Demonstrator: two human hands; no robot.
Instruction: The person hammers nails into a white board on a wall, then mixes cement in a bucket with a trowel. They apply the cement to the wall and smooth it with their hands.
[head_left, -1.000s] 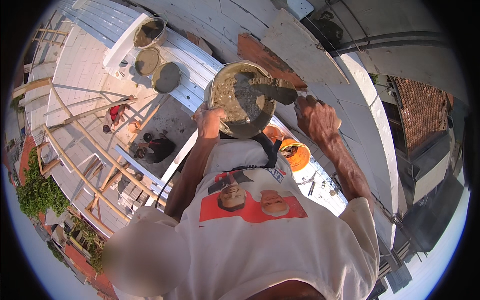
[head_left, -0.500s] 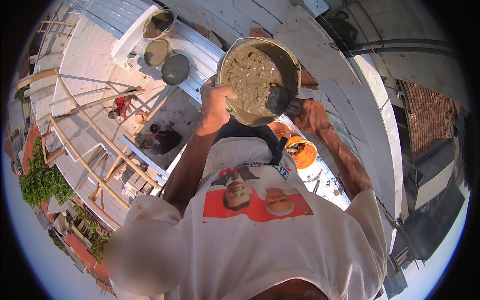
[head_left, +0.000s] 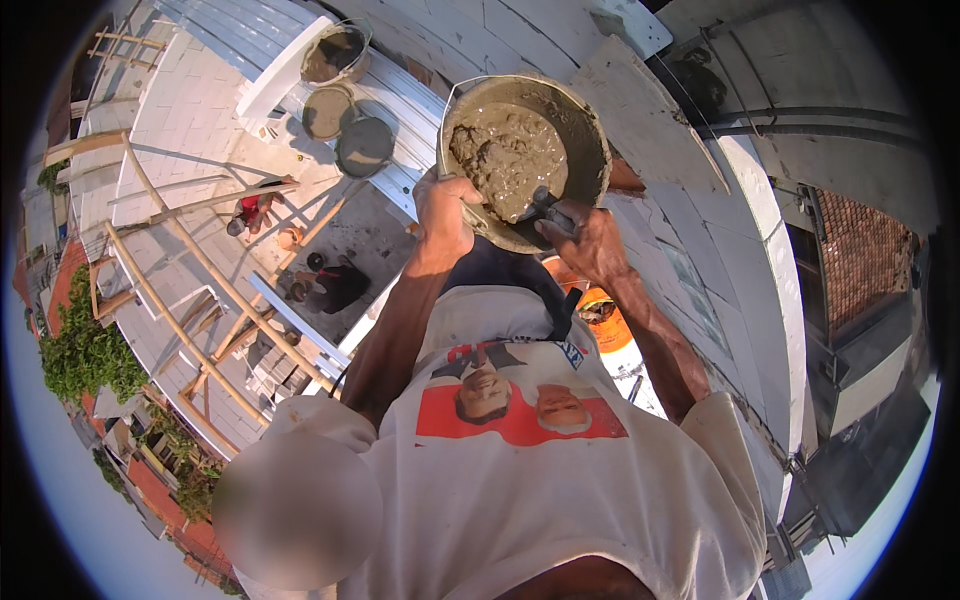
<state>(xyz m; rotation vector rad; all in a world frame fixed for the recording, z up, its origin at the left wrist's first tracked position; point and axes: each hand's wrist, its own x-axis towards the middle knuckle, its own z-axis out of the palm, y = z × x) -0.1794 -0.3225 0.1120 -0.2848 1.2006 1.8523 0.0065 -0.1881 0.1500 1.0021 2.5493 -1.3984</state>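
A bucket (head_left: pixel 590 150) of wet grey mortar (head_left: pixel 508 150) is tilted toward me in front of my body. My left hand (head_left: pixel 447 210) is closed round its near left rim. At the near right rim, my right hand (head_left: pixel 585 238) is wrapped round the handle of a trowel, whose dark blade (head_left: pixel 541 198) dips into the mortar. Much of the blade and handle is hidden by the mortar and my fingers.
Three more buckets, including a dark one (head_left: pixel 364 147), stand ahead on the left by ribbed metal sheeting (head_left: pixel 400 100). An orange bucket (head_left: pixel 605 320) is below my right forearm. Bamboo poles (head_left: pixel 190 260) cross the left. Two people (head_left: pixel 335 283) work lower down.
My right hand has moved left and inward over the bucket's rim, and the trowel blade has shifted toward me through the mortar. My left hand keeps its hold.
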